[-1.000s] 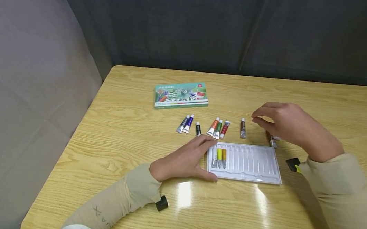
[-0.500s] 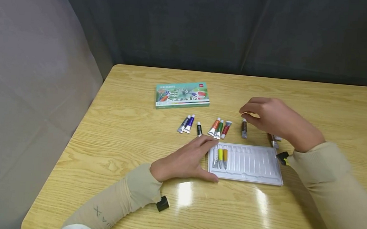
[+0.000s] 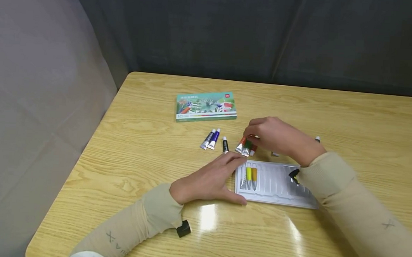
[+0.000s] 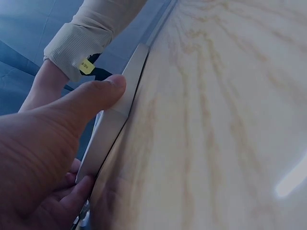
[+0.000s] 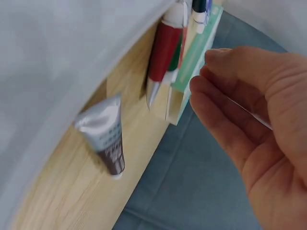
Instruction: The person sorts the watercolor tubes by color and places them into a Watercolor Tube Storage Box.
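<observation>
"So, head view first: what's the count?"

"One white tray (image 3: 271, 182) on the table (image 3: 148, 156), holding three: silver tube (image 3: 243, 180), yellow tube (image 3: 248, 174), ochre tube (image 3: 254, 175). Behind it lie a dark tube (image 3: 207, 140), blue tube (image 3: 214, 138), black tube (image 3: 225, 144), then orange tube (image 3: 240, 146), green tube (image 3: 247, 147), red tube (image 3: 253, 149). One printed box (image 3: 206, 108) beyond!"

"And the hands?"

"Left hand (image 3: 210, 181) spans the tray's end, thumb on one edge, fingers on the other, gripping it. Right hand (image 3: 277, 137) hides much of that orange-green-red trio; contact, I can't tell. One silvery end pokes out below it, one dark tip (image 3: 317, 139) behind the wrist."

"Left wrist view!"

"Thumb against the tray's pale side; its inside is hidden."

"Right wrist?"

"Fingers loosely bent, slight gap to the thumb, nothing held! And that silvery end belongs to a brown tube (image 5: 108, 139), seen whole. Red partly covers green; the pale blur (image 5: 62, 62), upper left, is hard to make out."
</observation>
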Motion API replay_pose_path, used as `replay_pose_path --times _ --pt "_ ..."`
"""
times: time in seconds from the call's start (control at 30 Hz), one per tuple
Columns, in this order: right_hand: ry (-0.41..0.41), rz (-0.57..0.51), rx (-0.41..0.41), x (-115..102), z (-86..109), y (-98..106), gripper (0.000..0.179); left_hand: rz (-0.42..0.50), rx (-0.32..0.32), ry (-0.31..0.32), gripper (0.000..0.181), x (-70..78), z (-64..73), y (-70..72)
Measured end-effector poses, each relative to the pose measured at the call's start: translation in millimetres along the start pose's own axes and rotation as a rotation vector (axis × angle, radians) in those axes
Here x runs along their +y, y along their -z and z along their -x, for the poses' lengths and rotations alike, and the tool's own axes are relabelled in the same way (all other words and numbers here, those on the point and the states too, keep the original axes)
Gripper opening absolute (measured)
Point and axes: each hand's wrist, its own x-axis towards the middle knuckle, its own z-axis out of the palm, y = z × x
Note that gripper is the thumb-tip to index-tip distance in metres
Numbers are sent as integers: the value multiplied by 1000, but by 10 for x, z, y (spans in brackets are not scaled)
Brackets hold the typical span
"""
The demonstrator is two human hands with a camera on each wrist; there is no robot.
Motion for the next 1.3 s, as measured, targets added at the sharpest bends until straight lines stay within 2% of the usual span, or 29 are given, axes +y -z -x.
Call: replay_pose_path --times 0.13,0.3,0.5,0.7,1.3 --pt "36 35 -39 -25 -78 -57 12 -2 6 -5 112 4 -7 -2" --pt "98 79 -48 -25 -144 -113 12 -6 9 -4 112 6 -15 -2" --pt "116 102 -49 -26 -165 -137 12 -13 7 -10 112 12 -22 2" --pt "139 111 -54 -42 -208 -163 22 -13 5 -13 111 14 -21 8" --pt "116 155 -109 -100 -282 -142 16 -13 10 -25 109 8 -21 1"
